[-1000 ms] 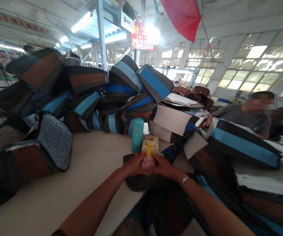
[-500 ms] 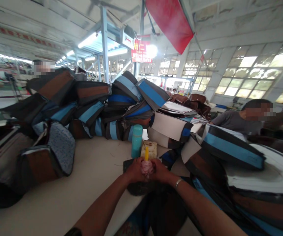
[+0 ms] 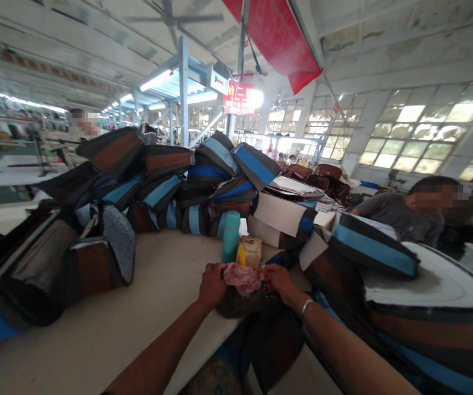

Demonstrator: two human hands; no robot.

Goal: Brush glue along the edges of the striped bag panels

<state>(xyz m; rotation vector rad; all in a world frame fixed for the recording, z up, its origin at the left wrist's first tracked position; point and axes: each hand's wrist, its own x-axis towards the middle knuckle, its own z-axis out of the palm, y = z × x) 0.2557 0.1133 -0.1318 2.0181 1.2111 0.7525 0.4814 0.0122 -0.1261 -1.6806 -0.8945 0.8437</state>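
Observation:
A crumpled pink cloth (image 3: 243,277) is stretched between my two hands, above a dark surface with light specks. My left hand (image 3: 212,285) is closed on its left end, where a small dark edge also shows. On the other side, my right hand (image 3: 278,280) pinches the cloth's right end. Just behind the cloth stand a yellow handle or stick (image 3: 242,255), a stained yellowish container (image 3: 251,250) and, to its left, a teal bottle (image 3: 230,236).
Sewn pieces with blue and brown stripes (image 3: 166,189) are piled behind the light table (image 3: 150,318). More striped pieces (image 3: 374,244) lie at the right, and open ones (image 3: 92,266) at the left. A person (image 3: 409,211) sits beyond the right pile.
My hands have moved apart, and the pink cloth between them has gone from a compact bunch to a wider shape. The head view has shifted slightly.

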